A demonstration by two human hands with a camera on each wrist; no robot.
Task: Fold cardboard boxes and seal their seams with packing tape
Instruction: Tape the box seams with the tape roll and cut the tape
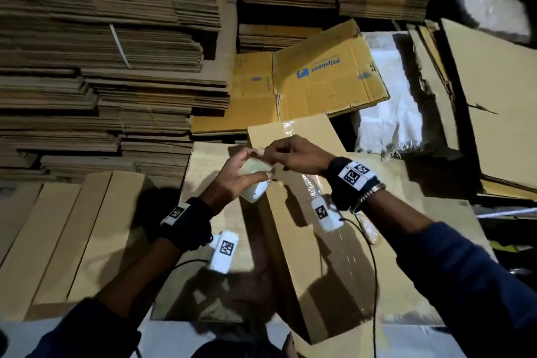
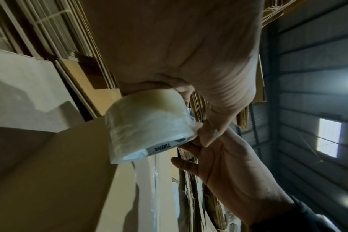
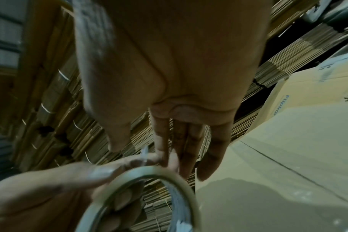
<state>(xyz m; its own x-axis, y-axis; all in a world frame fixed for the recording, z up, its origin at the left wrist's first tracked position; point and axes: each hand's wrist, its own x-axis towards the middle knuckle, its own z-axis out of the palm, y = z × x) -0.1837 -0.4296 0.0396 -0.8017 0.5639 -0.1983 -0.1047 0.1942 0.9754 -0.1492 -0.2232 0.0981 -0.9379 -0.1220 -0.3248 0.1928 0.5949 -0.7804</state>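
A roll of clear packing tape [image 1: 257, 182] is gripped by my left hand [image 1: 247, 166], fingers and thumb curled round its rim. My right hand [image 1: 274, 151] meets the roll's top edge and pinches the loose tape end [image 3: 144, 154] between thumb and forefinger. Both hands hover over a brown cardboard box [image 1: 313, 244] that has a shiny strip of tape along its seam. In the left wrist view the tape roll [image 2: 149, 125] sits under my palm, with the right hand [image 2: 191, 150] touching its lower rim. In the right wrist view the roll [image 3: 147, 193] is blurred.
Tall stacks of flattened cardboard [image 1: 101, 67] fill the left and back. A yellow printed flat carton [image 1: 319, 75] leans behind the box. A white sack [image 1: 386, 116] and big cardboard sheets [image 1: 488, 113] lie at the right; flat cartons [image 1: 58, 241] lie at the left.
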